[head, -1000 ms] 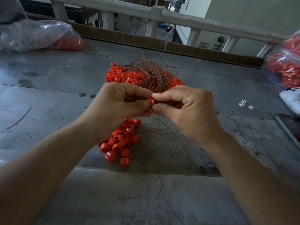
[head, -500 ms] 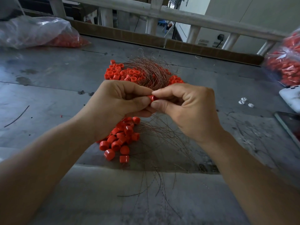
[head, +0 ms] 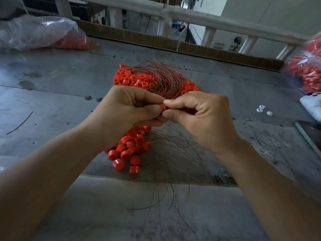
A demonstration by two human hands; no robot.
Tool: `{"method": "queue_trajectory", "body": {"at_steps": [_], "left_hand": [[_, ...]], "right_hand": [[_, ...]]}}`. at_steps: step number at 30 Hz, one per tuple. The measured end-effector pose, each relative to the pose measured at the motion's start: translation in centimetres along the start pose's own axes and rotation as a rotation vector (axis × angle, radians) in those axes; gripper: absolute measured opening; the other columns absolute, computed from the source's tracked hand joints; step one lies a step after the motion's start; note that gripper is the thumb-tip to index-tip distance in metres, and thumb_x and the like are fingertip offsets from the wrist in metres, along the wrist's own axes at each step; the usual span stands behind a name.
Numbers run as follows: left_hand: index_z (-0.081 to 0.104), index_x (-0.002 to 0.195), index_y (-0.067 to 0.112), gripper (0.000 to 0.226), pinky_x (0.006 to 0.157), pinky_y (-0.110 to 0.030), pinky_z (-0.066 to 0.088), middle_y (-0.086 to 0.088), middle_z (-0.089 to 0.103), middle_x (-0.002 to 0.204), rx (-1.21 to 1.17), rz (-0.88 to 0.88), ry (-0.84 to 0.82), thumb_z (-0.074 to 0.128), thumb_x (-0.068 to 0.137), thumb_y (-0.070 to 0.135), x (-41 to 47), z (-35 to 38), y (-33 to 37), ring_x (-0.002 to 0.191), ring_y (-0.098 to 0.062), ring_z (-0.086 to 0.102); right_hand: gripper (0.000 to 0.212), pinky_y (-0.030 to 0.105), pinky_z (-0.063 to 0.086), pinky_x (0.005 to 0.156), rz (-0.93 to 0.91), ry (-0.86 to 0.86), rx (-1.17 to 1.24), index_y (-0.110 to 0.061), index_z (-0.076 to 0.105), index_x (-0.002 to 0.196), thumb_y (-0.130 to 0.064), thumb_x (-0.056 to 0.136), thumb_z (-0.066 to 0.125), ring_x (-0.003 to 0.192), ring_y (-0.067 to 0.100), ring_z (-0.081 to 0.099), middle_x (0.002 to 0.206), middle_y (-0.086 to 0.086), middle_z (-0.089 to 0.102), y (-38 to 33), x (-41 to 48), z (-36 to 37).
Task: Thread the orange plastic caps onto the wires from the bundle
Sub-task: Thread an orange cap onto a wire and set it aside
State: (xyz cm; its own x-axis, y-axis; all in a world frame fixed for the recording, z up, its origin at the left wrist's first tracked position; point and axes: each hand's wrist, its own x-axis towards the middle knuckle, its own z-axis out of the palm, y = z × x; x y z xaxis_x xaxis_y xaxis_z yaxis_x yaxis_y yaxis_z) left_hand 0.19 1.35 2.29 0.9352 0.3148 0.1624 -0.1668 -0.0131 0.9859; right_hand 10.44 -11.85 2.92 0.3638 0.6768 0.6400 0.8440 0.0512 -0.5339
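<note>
Both hands meet mid-frame: left hand (head: pixel 127 108) and right hand (head: pixel 199 117) pinch one orange cap (head: pixel 163 107) above the wire bundle (head: pixel 163 80) (loose caps (head: pixel 128 152) underneath).

Worn grey metal tabletop (head: pixel 52 94), stained and scratched. Far left, crumpled clear plastic bag (head: pixel 34 32); second clear plastic bag (head: pixel 305 70) at the right edge. Behind, pale railing (head: pixel 208 18) above a brown cardboard strip (head: pixel 225 54). Right side: small whitish plastic bits (head: pixel 261 108) near a white rounded object (head: pixel 312 106) and a dark flat slab (head: pixel 311 131). Thin black strand (head: pixel 20 123) lying left.
</note>
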Motion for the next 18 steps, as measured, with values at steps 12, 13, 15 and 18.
{"method": "queue_trajectory", "body": {"at_steps": [12, 13, 15, 18], "left_hand": [[0.072, 0.087, 0.022, 0.028, 0.060, -0.021, 0.055, -0.009, 0.072, 0.075, -0.048, -0.041, -0.150, 0.064, 0.062, 0.016, -0.30, -0.48, 0.59, 0.071, -0.018, 0.070], [0.070, 0.092, 0.022, 0.031, 0.060, -0.021, 0.055, -0.009, 0.072, 0.074, -0.049, -0.046, -0.160, 0.064, 0.062, 0.016, -0.36, -0.51, 0.66, 0.070, -0.018, 0.070], [0.062, 0.100, 0.018, 0.039, 0.058, -0.020, 0.054, -0.009, 0.071, 0.071, -0.060, -0.064, -0.172, 0.063, 0.061, 0.015, -0.42, -0.51, 0.72, 0.066, -0.016, 0.070], [0.056, 0.108, 0.014, 0.043, 0.057, -0.020, 0.054, -0.009, 0.071, 0.071, -0.117, -0.082, -0.188, 0.063, 0.066, 0.013, -0.43, -0.38, 0.75, 0.065, -0.016, 0.070]], "right_hand": [[0.038, 0.011, 0.045, 0.070, 0.062, -0.140, 0.122, -0.021, 0.059, 0.107, -0.028, 0.070, 0.068, 0.074, 0.000, 0.057, 0.077, -0.016, 0.057, -0.15, 0.25, -0.56], [0.041, 0.011, 0.043, 0.071, 0.052, -0.187, 0.088, -0.021, 0.057, 0.112, -0.028, 0.072, 0.066, 0.075, -0.001, 0.055, 0.079, -0.016, 0.054, -0.11, 0.28, -0.59], [0.035, 0.010, 0.040, 0.072, 0.035, -0.270, 0.046, -0.015, 0.063, 0.110, -0.026, 0.076, 0.063, 0.077, -0.001, 0.051, 0.081, -0.012, 0.051, -0.15, 0.36, -0.61], [0.029, 0.009, 0.037, 0.073, 0.002, -0.290, 0.018, -0.007, 0.068, 0.097, -0.030, 0.082, 0.057, 0.077, -0.001, 0.047, 0.080, -0.009, 0.048, -0.35, 0.45, -0.58]]}}
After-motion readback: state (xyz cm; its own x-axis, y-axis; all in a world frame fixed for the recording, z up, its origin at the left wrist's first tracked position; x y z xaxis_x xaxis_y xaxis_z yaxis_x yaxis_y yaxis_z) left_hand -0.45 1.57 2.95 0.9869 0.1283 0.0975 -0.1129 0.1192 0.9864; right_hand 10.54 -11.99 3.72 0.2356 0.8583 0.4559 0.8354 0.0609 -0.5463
